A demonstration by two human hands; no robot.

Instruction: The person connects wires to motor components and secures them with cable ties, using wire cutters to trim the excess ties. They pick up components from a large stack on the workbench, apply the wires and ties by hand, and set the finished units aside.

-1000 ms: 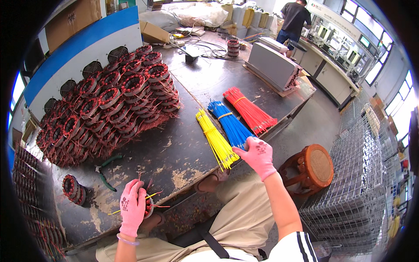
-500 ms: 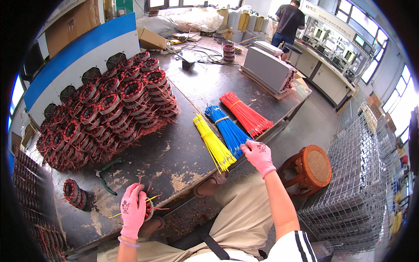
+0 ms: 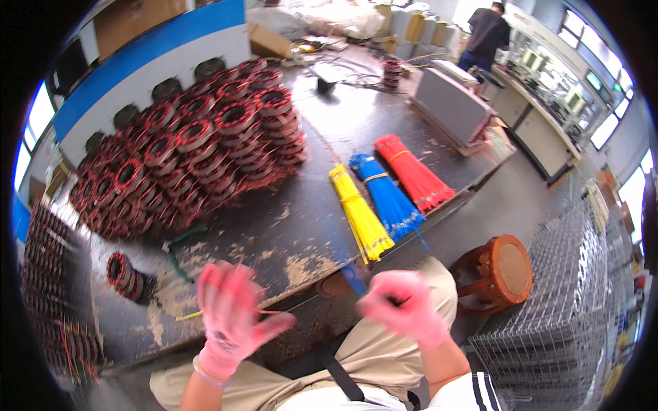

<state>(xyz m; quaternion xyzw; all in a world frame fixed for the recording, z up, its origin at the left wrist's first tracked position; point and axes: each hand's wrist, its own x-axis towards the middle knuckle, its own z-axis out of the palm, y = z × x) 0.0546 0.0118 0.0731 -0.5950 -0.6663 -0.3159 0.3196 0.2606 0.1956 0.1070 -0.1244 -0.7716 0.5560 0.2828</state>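
My left hand [image 3: 229, 312], in a pink glove and smeared by motion, is open at the table's front edge, thumb spread from the fingers. A yellow wire [image 3: 188, 316] sticks out beside it; the wound motor stator there is hidden behind the hand. My right hand [image 3: 401, 305], also pink-gloved, is closed over my lap. A blurred blue wire [image 3: 353, 277] runs up-left beside its fingers and seems held in them. Beyond it lie banded bundles of yellow wires [image 3: 360, 216], blue wires [image 3: 388, 198] and red wires [image 3: 416, 175].
Stacked red-wound stators [image 3: 185, 147] fill the table's left; a small stack [image 3: 125, 277] stands nearer. A green-handled tool [image 3: 179, 257] lies between. On the right are a wooden stool [image 3: 504, 274] and wire mesh cages [image 3: 548, 288]. A person [image 3: 485, 34] stands at the back.
My right hand has drawn back from the blue bundle toward my lap, with a blue wire trailing. My left hand has opened from its grip on the stator. The view has shifted slightly.
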